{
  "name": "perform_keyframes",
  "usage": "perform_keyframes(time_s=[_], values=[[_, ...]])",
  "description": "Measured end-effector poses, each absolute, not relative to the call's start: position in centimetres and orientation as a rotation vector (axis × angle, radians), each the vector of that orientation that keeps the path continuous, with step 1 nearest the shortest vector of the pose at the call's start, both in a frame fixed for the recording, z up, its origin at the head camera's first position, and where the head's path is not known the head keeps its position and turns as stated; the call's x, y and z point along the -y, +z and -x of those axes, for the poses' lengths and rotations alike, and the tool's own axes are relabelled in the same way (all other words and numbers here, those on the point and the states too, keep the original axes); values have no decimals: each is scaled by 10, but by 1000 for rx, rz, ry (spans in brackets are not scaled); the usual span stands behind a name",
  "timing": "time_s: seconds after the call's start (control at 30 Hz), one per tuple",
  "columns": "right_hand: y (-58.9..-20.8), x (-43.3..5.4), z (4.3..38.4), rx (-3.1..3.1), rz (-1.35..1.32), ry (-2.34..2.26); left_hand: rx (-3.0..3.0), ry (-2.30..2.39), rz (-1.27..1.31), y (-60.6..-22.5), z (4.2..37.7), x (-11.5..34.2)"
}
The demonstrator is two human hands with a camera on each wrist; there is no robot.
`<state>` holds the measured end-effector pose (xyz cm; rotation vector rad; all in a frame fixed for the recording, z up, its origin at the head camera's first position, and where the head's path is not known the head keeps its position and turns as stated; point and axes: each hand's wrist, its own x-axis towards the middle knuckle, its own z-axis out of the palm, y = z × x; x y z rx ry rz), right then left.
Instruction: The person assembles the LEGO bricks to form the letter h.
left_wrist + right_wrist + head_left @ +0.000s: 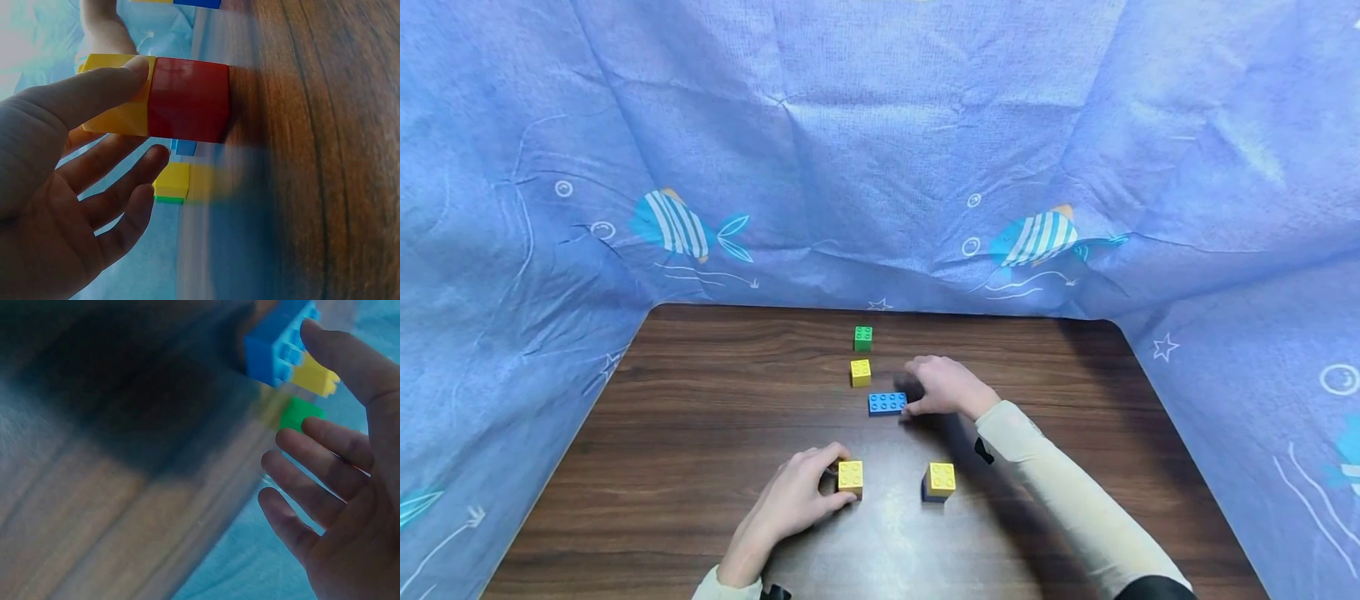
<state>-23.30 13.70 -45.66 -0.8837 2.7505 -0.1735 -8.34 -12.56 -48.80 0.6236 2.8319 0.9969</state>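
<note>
Left hand [797,495]: fingers pinch a yellow block [850,475] stacked on a red block [189,100], near part of the bench [700,400]. Right hand [946,386]: fingers parted, gripping nothing, at the right end of the blue block [886,403], farther away.

You have room over the tabletop [647,467] left of your left hand [797,492]. Left of your right hand [946,387], the blue brick [885,404] blocks you.

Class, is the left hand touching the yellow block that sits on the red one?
Touching. The left wrist view shows the thumb of the left hand lying against the side of the yellow block, its tip near the red block.
</note>
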Motion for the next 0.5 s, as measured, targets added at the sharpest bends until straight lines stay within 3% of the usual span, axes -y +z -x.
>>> perform_keyframes(time_s=[0.5], values=[[-484, -126, 231, -2740, 1039, -196, -2876, 932, -559, -488, 83, 125]])
